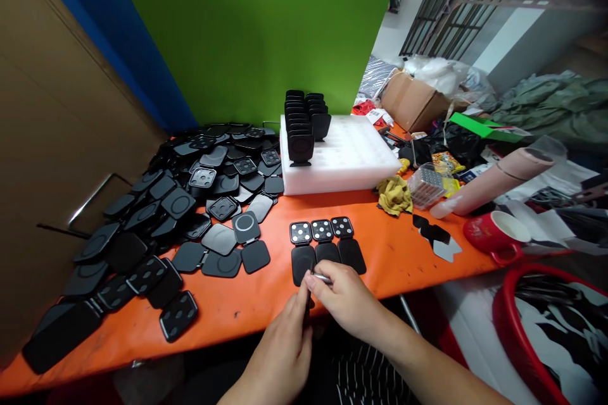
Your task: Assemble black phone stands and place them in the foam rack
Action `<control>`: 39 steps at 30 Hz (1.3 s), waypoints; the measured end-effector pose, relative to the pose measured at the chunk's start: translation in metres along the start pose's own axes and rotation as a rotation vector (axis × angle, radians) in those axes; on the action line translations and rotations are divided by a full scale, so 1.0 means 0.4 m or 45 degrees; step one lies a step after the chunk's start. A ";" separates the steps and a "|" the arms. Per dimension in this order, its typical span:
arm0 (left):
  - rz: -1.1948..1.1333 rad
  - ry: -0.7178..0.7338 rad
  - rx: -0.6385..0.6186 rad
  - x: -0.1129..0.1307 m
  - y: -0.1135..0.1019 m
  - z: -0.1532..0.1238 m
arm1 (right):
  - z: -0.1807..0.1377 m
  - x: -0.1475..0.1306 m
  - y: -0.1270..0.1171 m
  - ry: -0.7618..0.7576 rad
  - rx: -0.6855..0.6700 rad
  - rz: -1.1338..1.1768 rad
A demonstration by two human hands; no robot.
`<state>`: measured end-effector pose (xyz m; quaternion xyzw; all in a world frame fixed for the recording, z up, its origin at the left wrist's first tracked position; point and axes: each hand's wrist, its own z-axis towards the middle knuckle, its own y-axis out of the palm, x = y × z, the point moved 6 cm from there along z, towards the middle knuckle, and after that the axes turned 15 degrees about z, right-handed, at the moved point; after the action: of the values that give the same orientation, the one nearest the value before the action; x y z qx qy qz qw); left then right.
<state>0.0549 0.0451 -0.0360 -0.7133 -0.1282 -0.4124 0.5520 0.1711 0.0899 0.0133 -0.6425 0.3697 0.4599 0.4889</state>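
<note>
At the table's front edge my left hand (287, 342) is closed on a thin black pad (308, 304), seen almost edge-on. My right hand (349, 297) meets it at the top, fingers closed around a slim silver metal tool (323, 278) whose tip is hidden. Just beyond the hands, three hinged black pads lie unfolded in a row; their upper squares carry light dots, as on the middle pad (322, 230). The right pad's plain lower half (351, 256) shows fully, while my fingers partly cover the middle one's.
A heap of black hinged pads (178, 202), some with rings, spreads over the left. Behind, a white foam block (351, 171) holds upright black pads (301, 145). To the right are a yellow cloth (395, 195), a pink bottle (498, 180) and a red mug (494, 234).
</note>
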 end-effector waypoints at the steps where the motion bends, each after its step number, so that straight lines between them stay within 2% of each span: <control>1: -0.010 0.010 -0.008 0.002 0.001 -0.003 | 0.000 0.007 0.005 0.003 0.025 0.064; 4: -0.149 -0.039 -0.011 -0.002 0.003 -0.003 | 0.001 0.017 0.016 -0.018 0.092 0.148; 6: -0.361 -0.154 0.046 -0.014 -0.005 0.007 | 0.004 0.015 0.026 -0.016 0.053 0.230; 9: -0.684 -0.308 0.168 -0.031 -0.031 0.028 | 0.007 0.008 0.044 0.056 -0.083 0.612; 11: -0.804 -0.356 0.171 -0.033 -0.048 0.041 | 0.007 0.007 0.048 0.122 -0.120 0.850; 13: -0.829 -0.377 0.156 -0.031 -0.065 0.045 | 0.008 0.012 0.048 0.167 -0.108 0.922; 18: -0.512 -0.253 0.231 -0.012 -0.098 0.032 | 0.003 0.043 0.058 0.265 -0.067 0.944; 21: -0.174 -0.082 0.317 0.005 -0.110 0.022 | -0.015 0.059 0.070 0.391 -0.048 1.108; 26: 0.317 0.213 0.453 0.043 -0.124 0.002 | -0.040 0.043 0.078 0.529 -0.137 1.348; 29: 0.453 0.307 0.505 0.065 -0.130 -0.012 | -0.040 0.030 0.078 0.521 -0.136 1.353; 32: 0.447 0.333 0.509 0.078 -0.133 -0.018 | -0.035 0.032 0.086 0.499 0.004 1.443; 35: 0.285 0.230 0.457 0.064 -0.133 -0.002 | -0.032 0.036 0.096 0.464 0.155 1.534; 37: 0.058 0.006 0.406 0.031 -0.134 0.019 | -0.031 0.034 0.102 0.483 0.182 1.616; 39: -0.204 -0.259 0.419 -0.009 -0.138 0.034 | -0.031 0.030 0.102 0.520 0.172 1.695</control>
<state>0.0236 0.0781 -0.0017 -0.6389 -0.3054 -0.3542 0.6108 0.1398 0.0674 -0.0085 -0.3210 0.7970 0.5077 0.0629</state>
